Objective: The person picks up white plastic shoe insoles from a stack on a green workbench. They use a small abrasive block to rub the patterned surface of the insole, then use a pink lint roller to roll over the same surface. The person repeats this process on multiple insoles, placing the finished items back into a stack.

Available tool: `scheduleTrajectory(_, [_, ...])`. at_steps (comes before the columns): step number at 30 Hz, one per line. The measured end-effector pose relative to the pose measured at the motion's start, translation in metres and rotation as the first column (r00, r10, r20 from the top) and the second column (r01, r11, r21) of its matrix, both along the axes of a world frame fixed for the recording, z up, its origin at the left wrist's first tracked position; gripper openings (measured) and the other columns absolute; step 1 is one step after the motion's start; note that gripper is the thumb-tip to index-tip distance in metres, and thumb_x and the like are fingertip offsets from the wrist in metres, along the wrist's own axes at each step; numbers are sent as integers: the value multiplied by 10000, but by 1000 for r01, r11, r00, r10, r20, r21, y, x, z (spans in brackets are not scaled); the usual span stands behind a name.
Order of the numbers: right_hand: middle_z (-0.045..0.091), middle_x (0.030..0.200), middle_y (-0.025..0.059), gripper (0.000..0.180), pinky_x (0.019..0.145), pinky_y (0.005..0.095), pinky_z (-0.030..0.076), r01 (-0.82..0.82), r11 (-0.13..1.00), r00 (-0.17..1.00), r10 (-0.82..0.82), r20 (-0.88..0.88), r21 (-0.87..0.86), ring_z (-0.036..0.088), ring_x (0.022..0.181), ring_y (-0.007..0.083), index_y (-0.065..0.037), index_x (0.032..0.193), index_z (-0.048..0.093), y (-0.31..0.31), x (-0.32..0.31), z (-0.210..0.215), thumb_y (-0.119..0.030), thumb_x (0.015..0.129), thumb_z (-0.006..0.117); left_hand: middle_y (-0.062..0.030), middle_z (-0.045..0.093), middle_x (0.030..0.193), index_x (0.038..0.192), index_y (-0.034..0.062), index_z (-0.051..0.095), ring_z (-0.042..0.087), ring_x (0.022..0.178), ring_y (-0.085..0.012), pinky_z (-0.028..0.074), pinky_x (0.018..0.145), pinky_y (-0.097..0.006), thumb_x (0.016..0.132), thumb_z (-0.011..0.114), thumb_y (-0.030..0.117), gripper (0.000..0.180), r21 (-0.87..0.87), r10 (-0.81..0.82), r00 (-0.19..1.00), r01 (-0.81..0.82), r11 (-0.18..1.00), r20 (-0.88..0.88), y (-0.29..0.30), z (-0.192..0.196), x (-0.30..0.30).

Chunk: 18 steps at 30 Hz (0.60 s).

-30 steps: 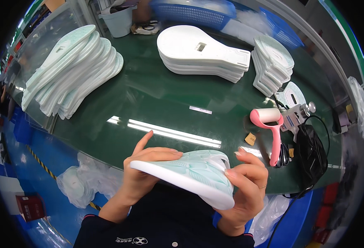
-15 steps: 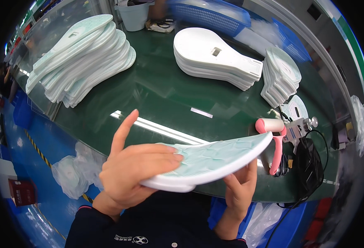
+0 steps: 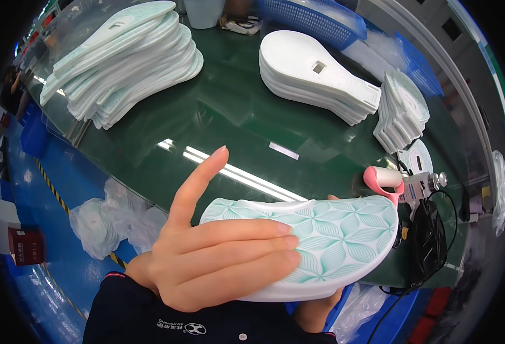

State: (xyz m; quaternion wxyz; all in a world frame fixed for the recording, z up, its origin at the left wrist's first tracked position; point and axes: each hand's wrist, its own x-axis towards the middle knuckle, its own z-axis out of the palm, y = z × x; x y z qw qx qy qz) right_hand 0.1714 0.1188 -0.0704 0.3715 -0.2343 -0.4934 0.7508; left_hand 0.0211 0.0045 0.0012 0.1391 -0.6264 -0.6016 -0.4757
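Glossy green table [image 3: 229, 114], blue floor [image 3: 63, 172], stacked soles [image 3: 126, 57]

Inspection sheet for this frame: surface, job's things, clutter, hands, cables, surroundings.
Surface: glossy dark green table, light glare.
Job's things: white shoe sole with teal leaf pattern, held flat above the table's near edge.
Clutter: stack of pale mint insoles; stack of white soles; small insole pile; pink-handled tool.
Hands: left hand pressed on top of the sole, index finger raised; right hand underneath, mostly hidden.
Cables: black cable at right edge.
Surroundings: blue floor, blue basket.
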Motion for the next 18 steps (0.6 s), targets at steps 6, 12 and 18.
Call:
scheduleTrajectory(6, [516,1028,173,578,809,315,418,399,734,891,-451,-46,550,521,942,221,54,1246,270,7,-4,9,-137,779,552,-14,636,676,741,85,590,628,708,-125,259,940,-594,752,595,163,79,-29,3,1000,-3,1000,-24,0,-2,-2])
scheduleTrajectory(12, [535,892,179,363,628,251,400,134,717,990,-127,-61,684,507,700,155,22,1085,436,-5,0,31,-234,832,485,-13,636,687,754,85,591,625,718,-125,262,935,-596,752,595,170,85,-58,-3,998,0,998,-58,5,-5,6])
scheduleTrajectory(18, [516,769,122,322,542,219,355,110,896,977,-18,-211,431,455,597,106,-3,910,472,-10,-7,46,-302,805,528,-48,639,749,788,83,585,624,751,-163,329,924,-523,741,604,145,80,-97,-57,998,57,994,2,3,-7,1])
